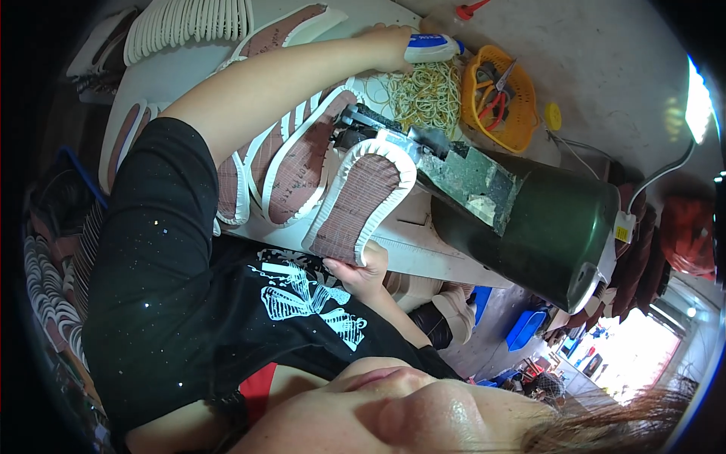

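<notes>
My right hand (361, 274) pinches the end of a shoe insole (359, 200) with a brown, lined face and a white gathered rim. Its rounded end lies at the metal head of a dark green machine (541, 219), which looks like a sewing machine. Stretched across the table, my left hand (384, 47) closes on the end of a white and blue bottle (431, 48); its fingers are partly hidden. Under my left forearm lie several more white-rimmed insoles (296, 181). A tangle of yellowish cord (427, 94) is below the bottle.
Beside the cord stands a yellow basket (522, 136) with red-handled pliers (495, 106) in it. A row of white curved pieces (189, 34) occupies the far left of the table. Blue bins (524, 328) stand on the floor at right. A lit lamp (696, 102) hangs at the right edge.
</notes>
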The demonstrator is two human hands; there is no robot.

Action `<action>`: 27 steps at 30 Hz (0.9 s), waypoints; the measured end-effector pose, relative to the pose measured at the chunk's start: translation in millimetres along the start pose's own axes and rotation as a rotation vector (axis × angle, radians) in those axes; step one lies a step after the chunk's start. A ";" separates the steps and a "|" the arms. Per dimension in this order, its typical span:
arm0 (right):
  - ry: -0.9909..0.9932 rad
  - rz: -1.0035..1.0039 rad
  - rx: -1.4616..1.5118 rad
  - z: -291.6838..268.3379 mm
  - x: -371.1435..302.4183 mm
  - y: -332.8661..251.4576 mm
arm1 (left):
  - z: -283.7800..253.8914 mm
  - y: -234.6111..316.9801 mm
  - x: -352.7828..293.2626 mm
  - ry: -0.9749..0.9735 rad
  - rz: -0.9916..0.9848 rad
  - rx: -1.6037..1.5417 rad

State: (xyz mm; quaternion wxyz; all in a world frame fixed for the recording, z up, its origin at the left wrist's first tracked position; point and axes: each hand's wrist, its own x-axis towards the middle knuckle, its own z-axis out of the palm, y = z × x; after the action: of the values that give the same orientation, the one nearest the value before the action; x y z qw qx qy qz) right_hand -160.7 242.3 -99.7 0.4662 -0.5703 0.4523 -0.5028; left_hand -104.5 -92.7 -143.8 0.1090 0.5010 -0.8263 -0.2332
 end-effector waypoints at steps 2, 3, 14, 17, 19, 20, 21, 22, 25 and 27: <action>-0.032 0.011 -0.050 -2.5 1.8 0.0 | -4.7 1.4 1.5 0.021 -0.036 0.009; -0.028 0.010 -0.053 -3.3 3.2 1.0 | -13.4 2.6 0.3 -0.060 -0.088 -0.061; -0.112 0.064 0.021 0.0 10.3 3.6 | -19.9 -26.5 -13.9 -0.121 0.059 -0.657; -0.113 0.057 0.013 -0.9 10.0 6.7 | -11.3 -31.2 -5.1 -0.068 0.108 -0.665; -0.113 0.112 0.010 -2.6 9.3 5.5 | -9.3 -25.6 -3.5 0.082 0.131 -0.648; -0.107 0.111 0.010 -3.4 9.3 5.2 | -9.8 -23.3 -0.6 0.078 0.136 -0.647; -0.111 0.127 0.005 -4.0 9.2 4.9 | -17.4 -16.7 -1.5 0.212 0.118 -0.622; -0.114 0.143 0.001 -4.5 9.0 4.5 | -21.0 -12.4 -1.5 0.346 0.101 -0.595; -0.108 0.104 -0.002 -2.2 10.3 4.6 | -14.5 -36.9 37.9 0.399 -0.111 -0.524; -0.103 0.109 -0.007 -2.7 9.8 5.2 | -14.2 -35.1 43.9 0.438 -0.102 -0.562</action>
State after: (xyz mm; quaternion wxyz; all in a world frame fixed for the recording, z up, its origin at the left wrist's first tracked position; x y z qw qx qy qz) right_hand -162.7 231.7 -103.1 0.5136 -0.5716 0.4597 -0.4451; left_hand -92.2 -148.8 -151.1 0.4052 0.5301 -0.6607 -0.3438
